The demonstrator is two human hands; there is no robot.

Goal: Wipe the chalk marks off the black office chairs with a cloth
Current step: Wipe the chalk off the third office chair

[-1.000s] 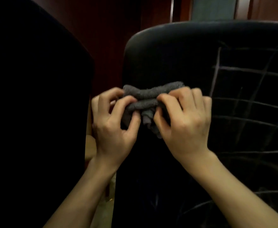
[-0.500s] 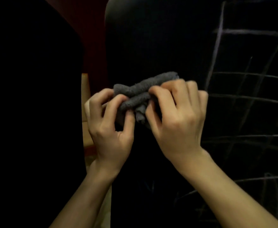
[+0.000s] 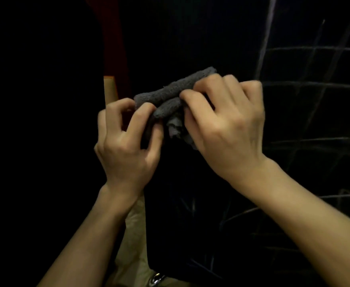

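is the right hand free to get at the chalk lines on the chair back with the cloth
Probably yes. The right hand grips the cloth beside the chalk lines, with nothing between them. The left hand also pinches the cloth and would likely need to let go first.

This looks like an office to me. A black office chair [image 3: 221,38] stands before me, another [image 3: 41,121] beside it, with dark red wood panelling [image 3: 110,34] behind.
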